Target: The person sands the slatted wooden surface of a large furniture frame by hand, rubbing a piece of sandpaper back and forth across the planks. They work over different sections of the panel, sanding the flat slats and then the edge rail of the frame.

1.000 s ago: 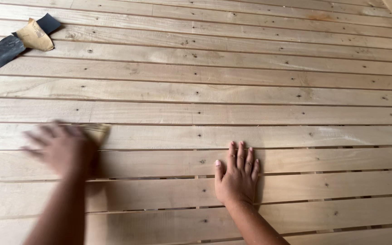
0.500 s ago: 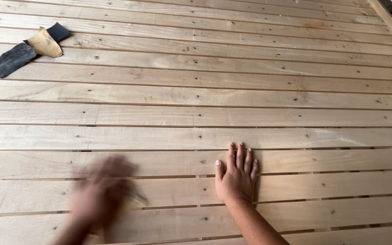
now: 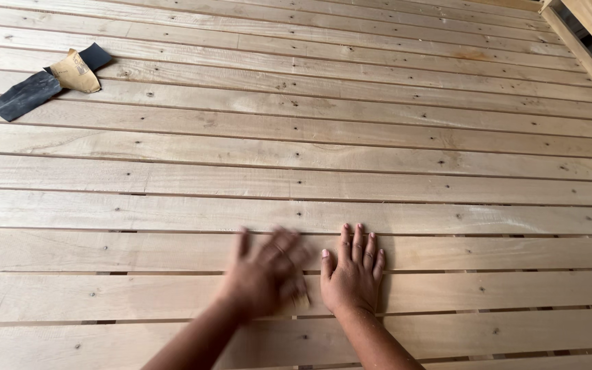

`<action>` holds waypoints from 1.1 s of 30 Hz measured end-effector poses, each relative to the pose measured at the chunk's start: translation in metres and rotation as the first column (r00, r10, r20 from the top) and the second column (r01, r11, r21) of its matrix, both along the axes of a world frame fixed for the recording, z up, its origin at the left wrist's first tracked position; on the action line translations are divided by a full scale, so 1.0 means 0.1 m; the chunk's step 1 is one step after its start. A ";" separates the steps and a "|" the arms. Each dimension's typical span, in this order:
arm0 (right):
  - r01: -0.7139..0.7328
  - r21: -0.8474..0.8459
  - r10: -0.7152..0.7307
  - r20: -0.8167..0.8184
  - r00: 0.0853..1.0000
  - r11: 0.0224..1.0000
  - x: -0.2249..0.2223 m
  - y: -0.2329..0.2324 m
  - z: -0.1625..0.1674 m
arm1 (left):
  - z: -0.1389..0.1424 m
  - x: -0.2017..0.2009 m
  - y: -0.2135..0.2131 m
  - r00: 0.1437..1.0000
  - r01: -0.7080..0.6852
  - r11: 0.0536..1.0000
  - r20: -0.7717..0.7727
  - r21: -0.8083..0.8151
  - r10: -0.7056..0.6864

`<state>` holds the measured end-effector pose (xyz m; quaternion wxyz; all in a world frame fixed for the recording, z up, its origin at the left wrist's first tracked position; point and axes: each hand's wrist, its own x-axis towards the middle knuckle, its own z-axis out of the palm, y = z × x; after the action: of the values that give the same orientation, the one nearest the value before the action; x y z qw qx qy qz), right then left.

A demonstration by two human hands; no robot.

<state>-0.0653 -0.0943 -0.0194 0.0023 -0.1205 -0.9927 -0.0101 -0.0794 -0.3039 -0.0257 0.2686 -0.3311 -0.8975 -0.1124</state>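
Note:
My left hand (image 3: pixel 265 274) is motion-blurred and presses down on a small tan piece of sandpaper (image 3: pixel 302 301), whose edge peeks out beside the fingers. It is on the pale wooden planks (image 3: pixel 296 178), right beside my right hand. My right hand (image 3: pixel 352 274) lies flat, palm down, on a plank with its fingers stretched forward, and holds nothing. The planks run left to right with narrow gaps and nail heads.
At the far left lies a dark strip of sandpaper (image 3: pixel 25 96) with a folded tan piece (image 3: pixel 75 72) on top of it. A raised wooden rail (image 3: pixel 587 58) runs along the upper right edge of the planks.
My left hand has swept with the sandpaper from the far left toward the right, ending next to my right hand. My right hand has stayed flat in the same spot.

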 end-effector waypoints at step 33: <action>0.005 -0.033 -0.007 -0.037 0.999 0.999 0.01 0.01 -0.07 | 0.05 -0.67 -1.64 0.377 -0.821 0.532 0.502 -0.208 0.778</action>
<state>-0.0642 -0.0931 -0.0266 0.0189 -0.1236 -0.9921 0.0084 -0.1464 -0.4675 -0.0209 0.0374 0.2003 -0.9748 -0.0909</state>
